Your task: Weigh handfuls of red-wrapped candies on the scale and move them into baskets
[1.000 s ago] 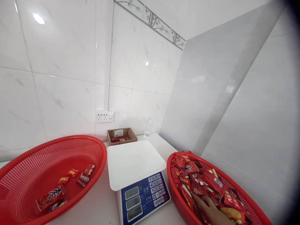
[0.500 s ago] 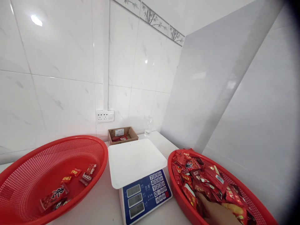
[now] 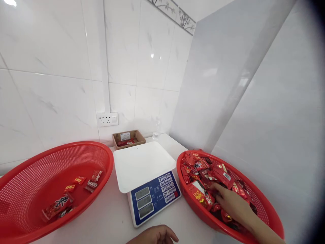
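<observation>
Red glossy packets lie heaped in the right-side red plastic mesh basket, my right hand among them, its grip unreadable. My left hand has just appeared near the white-and-blue scale, loosely curled, contents unclear: both hands are available.

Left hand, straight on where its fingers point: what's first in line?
Probably the near wall of the packet-filled red basket, past a stretch of bare white table. The left hand may ride above the rim; height is unclear from this one view.
</observation>
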Demonstrator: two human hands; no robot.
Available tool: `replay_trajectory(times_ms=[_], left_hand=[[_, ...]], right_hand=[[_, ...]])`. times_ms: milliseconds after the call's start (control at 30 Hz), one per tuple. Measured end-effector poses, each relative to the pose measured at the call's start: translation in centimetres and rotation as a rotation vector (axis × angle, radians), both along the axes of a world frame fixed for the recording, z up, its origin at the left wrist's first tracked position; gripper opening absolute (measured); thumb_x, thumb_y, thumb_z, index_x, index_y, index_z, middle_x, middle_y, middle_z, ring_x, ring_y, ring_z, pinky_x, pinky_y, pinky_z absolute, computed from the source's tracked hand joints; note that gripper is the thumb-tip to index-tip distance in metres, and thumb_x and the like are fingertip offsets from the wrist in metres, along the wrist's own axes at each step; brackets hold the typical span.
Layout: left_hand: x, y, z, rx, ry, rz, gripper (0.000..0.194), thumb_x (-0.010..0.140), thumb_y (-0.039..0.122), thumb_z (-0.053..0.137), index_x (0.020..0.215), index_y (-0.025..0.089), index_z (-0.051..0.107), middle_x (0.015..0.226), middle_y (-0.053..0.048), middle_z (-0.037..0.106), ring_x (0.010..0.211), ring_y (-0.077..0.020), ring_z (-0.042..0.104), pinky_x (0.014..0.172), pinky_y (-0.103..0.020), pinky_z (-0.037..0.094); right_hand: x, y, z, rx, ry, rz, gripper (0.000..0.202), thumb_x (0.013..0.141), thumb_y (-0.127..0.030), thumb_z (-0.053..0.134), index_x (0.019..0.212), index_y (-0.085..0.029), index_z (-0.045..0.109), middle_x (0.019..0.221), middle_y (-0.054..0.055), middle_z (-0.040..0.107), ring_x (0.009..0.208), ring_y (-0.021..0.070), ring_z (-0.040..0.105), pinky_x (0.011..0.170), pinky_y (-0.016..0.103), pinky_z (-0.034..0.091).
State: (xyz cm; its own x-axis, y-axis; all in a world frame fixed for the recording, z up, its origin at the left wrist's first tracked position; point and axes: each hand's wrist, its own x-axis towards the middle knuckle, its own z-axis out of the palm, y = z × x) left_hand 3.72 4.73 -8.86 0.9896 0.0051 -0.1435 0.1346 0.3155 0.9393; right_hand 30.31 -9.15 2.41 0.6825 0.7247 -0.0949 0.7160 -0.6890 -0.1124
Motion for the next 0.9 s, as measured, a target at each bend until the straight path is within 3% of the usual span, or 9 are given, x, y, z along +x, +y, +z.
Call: replay_trajectory(times_ms=[300, 633, 900], left_hand=[[-1.2, -0.4, 2.7, -0.043, -0.020, 0.024, 0.047, 0.065, 0.038, 0.071, 0.103, 0.016, 0.054, 0.090, -0.005, 0.060, 0.077, -0.0108, 0.055, 0.072, -0.025, 0.039], [-1.0, -0.4, 2.9, -0.062, 0.016, 0.027, 0.045, 0.067, 0.033, 0.071, 0.103, 0.014, 0.054, 0.091, -0.005, 0.058, 0.080, -0.0123, 0.054, 0.075, -0.027, 0.039], [-1.0, -0.4, 2.9, -0.072, 0.014, 0.016, 0.046, 0.066, 0.035, 0.072, 0.103, 0.015, 0.053, 0.091, -0.004, 0.059, 0.078, -0.0101, 0.054, 0.074, -0.026, 0.039]], right_hand=[[0.9, 0.0, 1.2, 0.129, -0.028, -0.040, 0.026, 0.083, -0.028, 0.034, 0.101, -0.024, 0.051, 0.090, 0.003, 0.069, 0.084, 0.0226, 0.063, 0.067, 0.031, 0.043], [1.0, 0.4, 2.1, 0.249, -0.101, -0.039, 0.024, 0.083, -0.028, 0.034, 0.095, -0.024, 0.054, 0.093, 0.002, 0.067, 0.085, 0.0212, 0.062, 0.068, 0.030, 0.043], [1.2, 1.9, 3.7, 0.426, -0.306, 0.023, 0.029, 0.085, -0.033, 0.033, 0.098, -0.025, 0.057, 0.105, 0.004, 0.063, 0.088, 0.0231, 0.060, 0.070, 0.033, 0.045]])
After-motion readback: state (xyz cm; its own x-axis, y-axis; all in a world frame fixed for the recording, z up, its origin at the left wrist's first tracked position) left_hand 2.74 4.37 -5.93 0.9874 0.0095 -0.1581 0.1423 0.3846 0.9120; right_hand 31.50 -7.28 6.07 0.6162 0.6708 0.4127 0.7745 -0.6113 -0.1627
